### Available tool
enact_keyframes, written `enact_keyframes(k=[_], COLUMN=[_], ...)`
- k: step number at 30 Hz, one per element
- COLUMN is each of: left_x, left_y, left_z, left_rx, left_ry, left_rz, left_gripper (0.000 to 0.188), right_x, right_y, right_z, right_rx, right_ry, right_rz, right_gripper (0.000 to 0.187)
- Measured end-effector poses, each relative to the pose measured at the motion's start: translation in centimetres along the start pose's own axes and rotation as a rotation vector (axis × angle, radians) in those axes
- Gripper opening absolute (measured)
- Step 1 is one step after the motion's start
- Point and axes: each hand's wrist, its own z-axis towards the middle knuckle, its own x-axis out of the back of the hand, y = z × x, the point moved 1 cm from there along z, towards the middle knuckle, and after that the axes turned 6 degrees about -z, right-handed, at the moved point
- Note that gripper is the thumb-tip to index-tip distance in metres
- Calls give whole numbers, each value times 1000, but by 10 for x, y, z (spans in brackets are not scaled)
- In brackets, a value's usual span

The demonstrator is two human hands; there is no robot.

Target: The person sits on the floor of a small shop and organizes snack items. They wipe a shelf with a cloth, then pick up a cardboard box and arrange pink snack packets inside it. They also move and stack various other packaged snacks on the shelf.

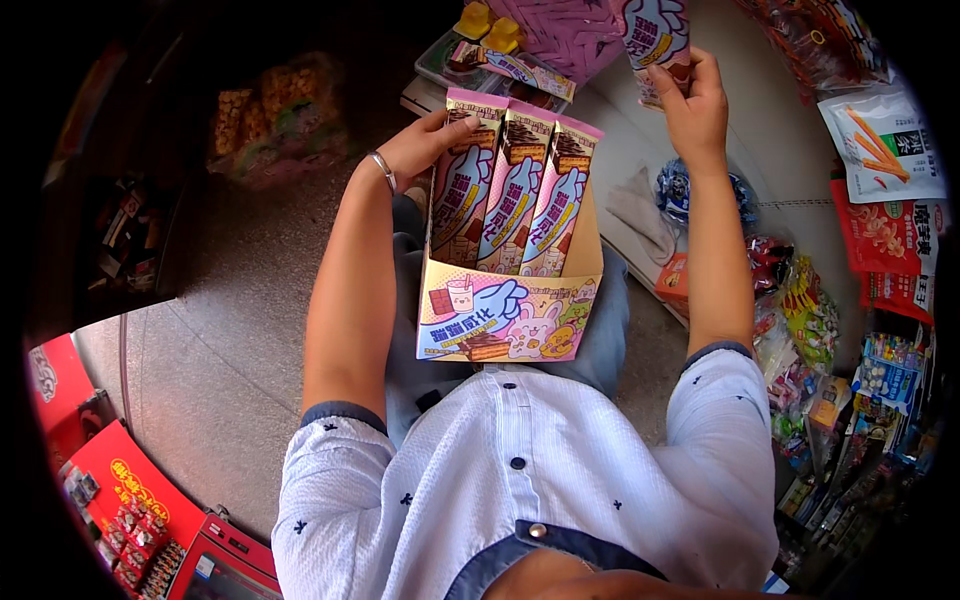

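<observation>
The left hand [425, 145] pressed on the left side of three tall pink snack packets [515, 190], which stood upright in an open display box [505, 320] on the person's lap. The right hand [695, 105] was clenched around one more packet [655, 35], held upright above and to the right of the box. Its long axis ran parallel to the standing ones, and the right hand was nearer to the free slot beside them

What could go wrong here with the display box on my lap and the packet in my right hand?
The display box rests on the lap, steadied only by the left hand behind the three tall packets, so it may tip forward off the knees. The packets stand loose and could lean or spill. The right hand holds its packet at arm's length; it might slip.
</observation>
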Motion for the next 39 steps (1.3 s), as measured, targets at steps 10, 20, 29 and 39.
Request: enact_keyframes(k=[10,20,29,39], left_x=[-20,-10,-25,-16], left_y=[-11,-14,5,10], left_z=[8,10,-1,-14], left_rx=[-79,-47,-35,49], left_ry=[-53,-45,-61,107], left_rz=[-126,-153,-76,-2], left_gripper=[71,74,51,60], right_x=[-81,-84,-105,-89], right_y=[-52,-61,-56,98], right_z=[-113,-107,-115,21], right_rx=[-586,-474,202,-184], right_ry=[-802,-1234,-1481,-223], right_rz=[476,-247,-136,453], right_gripper=[18,29,28,24])
